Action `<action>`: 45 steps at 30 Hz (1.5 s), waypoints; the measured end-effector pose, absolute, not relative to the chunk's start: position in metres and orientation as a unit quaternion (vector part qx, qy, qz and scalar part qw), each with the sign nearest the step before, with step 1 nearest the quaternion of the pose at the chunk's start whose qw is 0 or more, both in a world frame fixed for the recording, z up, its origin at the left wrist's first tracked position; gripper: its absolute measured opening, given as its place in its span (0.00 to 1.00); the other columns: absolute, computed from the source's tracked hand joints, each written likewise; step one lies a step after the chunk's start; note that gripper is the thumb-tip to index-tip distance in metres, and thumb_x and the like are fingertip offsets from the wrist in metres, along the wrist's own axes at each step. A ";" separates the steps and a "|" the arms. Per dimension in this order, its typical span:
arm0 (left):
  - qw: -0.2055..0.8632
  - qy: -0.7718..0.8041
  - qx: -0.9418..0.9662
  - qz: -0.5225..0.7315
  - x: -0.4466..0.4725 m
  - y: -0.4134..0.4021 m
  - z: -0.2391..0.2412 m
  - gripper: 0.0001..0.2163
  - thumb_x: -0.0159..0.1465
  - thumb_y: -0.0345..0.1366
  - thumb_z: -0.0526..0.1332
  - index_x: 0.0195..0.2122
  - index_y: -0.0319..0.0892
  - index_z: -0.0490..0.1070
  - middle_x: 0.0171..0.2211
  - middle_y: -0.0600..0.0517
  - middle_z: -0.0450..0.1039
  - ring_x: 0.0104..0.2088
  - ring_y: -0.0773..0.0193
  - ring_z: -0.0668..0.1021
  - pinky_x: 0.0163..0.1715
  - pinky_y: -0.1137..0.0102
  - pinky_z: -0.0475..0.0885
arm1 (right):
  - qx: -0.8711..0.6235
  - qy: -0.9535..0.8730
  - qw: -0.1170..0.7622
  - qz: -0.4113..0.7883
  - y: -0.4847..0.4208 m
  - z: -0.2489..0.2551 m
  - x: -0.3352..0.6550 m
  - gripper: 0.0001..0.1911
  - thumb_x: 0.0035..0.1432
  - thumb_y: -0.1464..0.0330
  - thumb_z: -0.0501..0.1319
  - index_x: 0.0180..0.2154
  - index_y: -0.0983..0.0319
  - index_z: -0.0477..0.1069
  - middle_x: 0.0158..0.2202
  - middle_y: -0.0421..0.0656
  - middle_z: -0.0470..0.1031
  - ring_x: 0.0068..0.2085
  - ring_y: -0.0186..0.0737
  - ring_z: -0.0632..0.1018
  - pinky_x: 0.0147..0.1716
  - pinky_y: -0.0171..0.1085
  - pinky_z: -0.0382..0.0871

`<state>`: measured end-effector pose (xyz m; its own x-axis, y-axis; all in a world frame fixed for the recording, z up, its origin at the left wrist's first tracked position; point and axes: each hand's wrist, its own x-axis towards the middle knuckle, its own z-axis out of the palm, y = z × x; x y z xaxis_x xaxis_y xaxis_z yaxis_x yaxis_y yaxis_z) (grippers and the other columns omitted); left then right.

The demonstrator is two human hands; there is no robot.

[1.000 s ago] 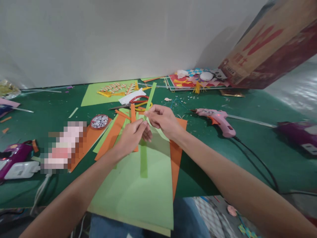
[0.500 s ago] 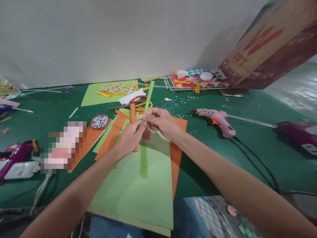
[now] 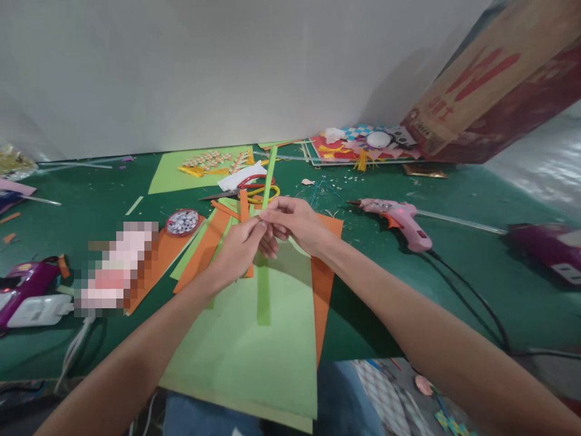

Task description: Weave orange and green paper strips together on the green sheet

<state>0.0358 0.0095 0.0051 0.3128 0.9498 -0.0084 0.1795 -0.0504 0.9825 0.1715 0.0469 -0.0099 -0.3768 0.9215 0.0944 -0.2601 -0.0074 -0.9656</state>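
Both hands meet over the middle of the green table. My left hand [image 3: 240,249] pinches an orange paper strip [image 3: 244,207] that stands upright between its fingers. My right hand [image 3: 295,224] pinches a long green paper strip [image 3: 269,169], whose upper end points away toward the wall and whose lower end [image 3: 264,290] hangs down over a light green paper sheet [image 3: 254,345]. The two strips cross where the fingertips touch. Orange sheets [image 3: 323,284] lie under the green sheet.
A pink glue gun [image 3: 399,219] with a black cord lies to the right. Scissors [image 3: 240,188] and yellow loops lie behind the hands, a round dish of googly eyes [image 3: 182,222] to the left. Purple glue guns [image 3: 22,290] sit at both sides. A cardboard box [image 3: 494,85] leans at the back right.
The upper end of the green strip has swung from leaning right to nearly upright. My right hand has turned slightly toward the left hand. The left hand has stayed in place.
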 end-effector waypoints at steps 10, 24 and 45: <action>0.514 0.461 0.628 0.359 0.034 0.010 0.004 0.12 0.66 0.34 0.48 0.25 0.41 0.63 0.22 0.52 0.73 0.21 0.68 0.76 0.25 0.73 0.72 | -0.327 -0.526 0.498 0.607 0.048 -0.010 0.171 0.19 0.45 0.61 0.70 0.20 0.62 0.62 0.12 0.33 0.63 0.13 0.23 0.59 0.13 0.29 0.48; 0.517 0.462 0.629 0.352 0.035 0.010 0.005 0.12 0.66 0.33 0.48 0.27 0.40 0.65 0.22 0.51 0.73 0.22 0.67 0.76 0.25 0.72 0.72 | -0.315 -0.522 0.475 0.634 0.046 -0.010 0.171 0.19 0.44 0.60 0.70 0.20 0.62 0.63 0.13 0.35 0.67 0.13 0.23 0.59 0.12 0.29 0.47; 0.517 0.462 0.626 0.359 0.034 0.009 0.004 0.12 0.66 0.33 0.48 0.25 0.41 0.63 0.22 0.52 0.72 0.21 0.68 0.76 0.25 0.73 0.72 | -0.331 -0.521 0.500 0.608 0.047 -0.008 0.171 0.20 0.42 0.60 0.71 0.20 0.62 0.62 0.12 0.32 0.62 0.14 0.23 0.58 0.14 0.29 0.48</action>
<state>0.0344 0.0087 0.0045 0.3167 0.9481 -0.0284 0.2071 -0.0399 0.9775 0.1713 0.0475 -0.0075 -0.2813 0.9522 0.1189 -0.2632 0.0427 -0.9638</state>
